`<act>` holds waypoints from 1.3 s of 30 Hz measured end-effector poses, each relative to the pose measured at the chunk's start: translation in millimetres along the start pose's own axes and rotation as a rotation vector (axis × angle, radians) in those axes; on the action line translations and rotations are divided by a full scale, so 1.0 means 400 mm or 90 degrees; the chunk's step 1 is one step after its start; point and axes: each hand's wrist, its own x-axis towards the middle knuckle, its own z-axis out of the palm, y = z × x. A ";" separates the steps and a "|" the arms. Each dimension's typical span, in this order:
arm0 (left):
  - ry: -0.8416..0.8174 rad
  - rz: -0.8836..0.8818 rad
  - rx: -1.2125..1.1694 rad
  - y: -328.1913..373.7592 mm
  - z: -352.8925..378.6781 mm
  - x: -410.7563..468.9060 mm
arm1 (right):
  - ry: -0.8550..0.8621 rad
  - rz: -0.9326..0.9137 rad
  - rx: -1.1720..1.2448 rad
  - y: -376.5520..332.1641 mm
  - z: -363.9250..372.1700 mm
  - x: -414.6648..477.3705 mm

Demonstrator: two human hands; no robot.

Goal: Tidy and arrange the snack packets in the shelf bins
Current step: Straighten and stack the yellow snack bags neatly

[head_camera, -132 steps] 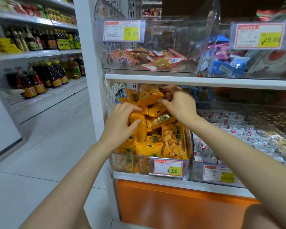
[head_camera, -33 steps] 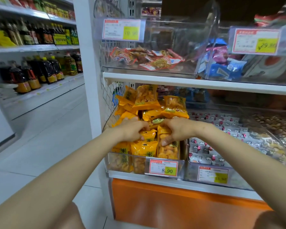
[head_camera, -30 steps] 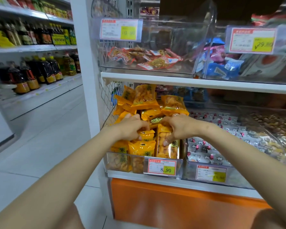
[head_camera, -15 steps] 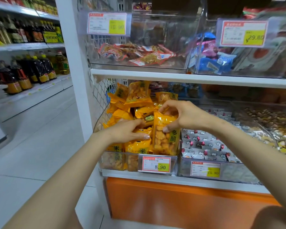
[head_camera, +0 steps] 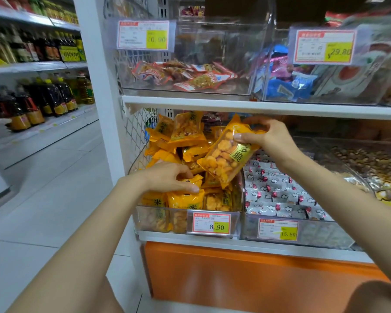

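A clear plastic bin (head_camera: 163, 219) on the lower shelf holds several orange snack packets, piled at the back (head_camera: 185, 129) and standing in a row at the front. My right hand (head_camera: 264, 137) pinches one orange packet (head_camera: 226, 158) by its top and holds it tilted above the bin. My left hand (head_camera: 169, 177) rests on the front row, fingers curled over the top of an upright orange packet (head_camera: 186, 199).
A neighbouring bin (head_camera: 325, 236) to the right holds several grey-white packets. The upper shelf (head_camera: 257, 106) carries clear bins with red and blue packets. Price tags hang on the bin fronts. An aisle with bottle shelves (head_camera: 32, 98) lies to the left.
My right hand has lifted an orange packet from the front row up and back above the bin. My left hand stays on the front packets. The view has shifted slightly.
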 end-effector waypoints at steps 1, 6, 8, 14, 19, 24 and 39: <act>-0.002 0.004 0.008 -0.002 0.000 -0.005 | 0.016 0.001 -0.002 0.005 0.003 0.001; 0.028 0.007 0.009 -0.016 0.011 -0.019 | 0.080 0.054 0.032 0.029 -0.009 0.009; 0.054 0.007 0.027 -0.020 0.019 -0.018 | 0.076 0.103 0.074 0.039 -0.025 0.011; 0.097 0.069 0.004 0.020 0.044 0.002 | -0.033 0.125 0.070 0.039 -0.030 0.011; 0.065 0.034 -0.235 0.022 0.030 -0.003 | -0.078 0.097 0.056 0.028 0.008 0.004; 0.047 -0.002 -0.441 0.035 0.005 -0.013 | -0.077 0.102 0.051 0.048 0.030 0.005; 0.120 -0.035 -0.625 0.034 -0.002 -0.003 | -0.202 0.039 -0.063 0.050 0.009 -0.007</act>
